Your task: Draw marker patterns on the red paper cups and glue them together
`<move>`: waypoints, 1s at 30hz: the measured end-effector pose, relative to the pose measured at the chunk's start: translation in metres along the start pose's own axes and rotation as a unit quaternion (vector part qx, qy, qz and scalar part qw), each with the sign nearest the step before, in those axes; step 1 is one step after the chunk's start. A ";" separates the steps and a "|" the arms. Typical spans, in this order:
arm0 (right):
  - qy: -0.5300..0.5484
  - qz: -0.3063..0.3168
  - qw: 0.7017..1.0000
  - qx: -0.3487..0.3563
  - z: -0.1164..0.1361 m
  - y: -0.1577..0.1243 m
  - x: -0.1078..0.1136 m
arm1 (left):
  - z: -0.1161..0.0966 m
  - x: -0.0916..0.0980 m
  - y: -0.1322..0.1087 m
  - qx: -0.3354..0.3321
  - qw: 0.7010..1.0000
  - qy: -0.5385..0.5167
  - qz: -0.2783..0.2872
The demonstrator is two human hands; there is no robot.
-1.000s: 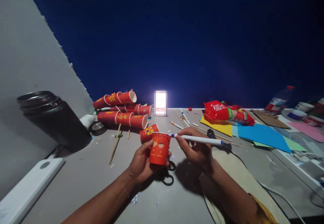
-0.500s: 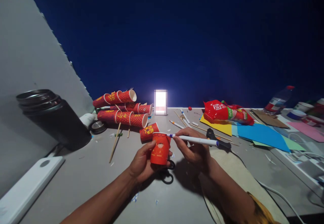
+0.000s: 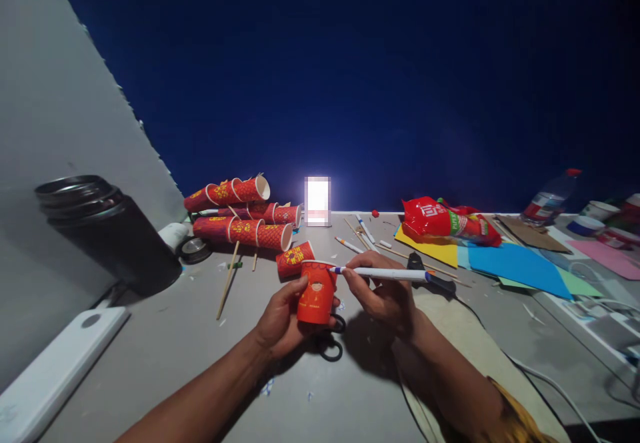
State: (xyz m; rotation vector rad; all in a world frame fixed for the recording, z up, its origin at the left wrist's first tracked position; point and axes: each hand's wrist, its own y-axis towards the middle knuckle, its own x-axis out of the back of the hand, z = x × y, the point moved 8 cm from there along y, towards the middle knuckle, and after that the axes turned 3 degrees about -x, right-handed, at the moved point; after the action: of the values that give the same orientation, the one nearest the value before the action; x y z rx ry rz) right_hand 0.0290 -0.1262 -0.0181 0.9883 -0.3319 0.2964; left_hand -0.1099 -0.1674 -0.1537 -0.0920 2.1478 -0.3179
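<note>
My left hand is wrapped round a red paper cup, held upright with its rim at the top. A dark scalloped line runs below the rim. Pinched in my right hand is a white marker with a purple-blue tip, which touches the cup's upper right side just under the rim. Behind the cup another red paper cup lies on its side. Black scissors rest on the table under my left hand, their handles showing and the blades hidden.
Stacked red cups lie at the back left, near a black thermos and a white power strip. To the right are a red plastic bag, coloured paper, a black glue gun with its cord, and a bottle.
The marker's tip has shifted slightly down and right along the cup's side, and its back end has risen a little. My left hand holds the cup in nearly the same place.
</note>
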 end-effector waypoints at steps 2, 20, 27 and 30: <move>-0.003 0.002 1.000 0.003 0.000 0.000 -0.001 | 0.001 0.002 0.001 0.002 1.000 -0.001 0.001; -0.005 -0.020 1.000 0.006 -0.003 -0.002 0.003 | -0.001 0.000 0.000 0.010 1.000 -0.013 -0.009; 0.005 -0.014 1.000 0.001 -0.003 0.000 0.002 | -0.001 -0.001 -0.001 0.010 1.000 0.000 -0.001; -0.002 -0.007 1.000 0.003 -0.001 0.001 0.002 | -0.001 -0.001 -0.001 0.002 1.000 -0.001 0.002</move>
State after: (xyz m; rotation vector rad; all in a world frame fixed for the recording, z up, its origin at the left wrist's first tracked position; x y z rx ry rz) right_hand 0.0306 -0.1249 -0.0174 0.9965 -0.3287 0.2834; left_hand -0.1103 -0.1676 -0.1523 -0.0849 2.1459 -0.3200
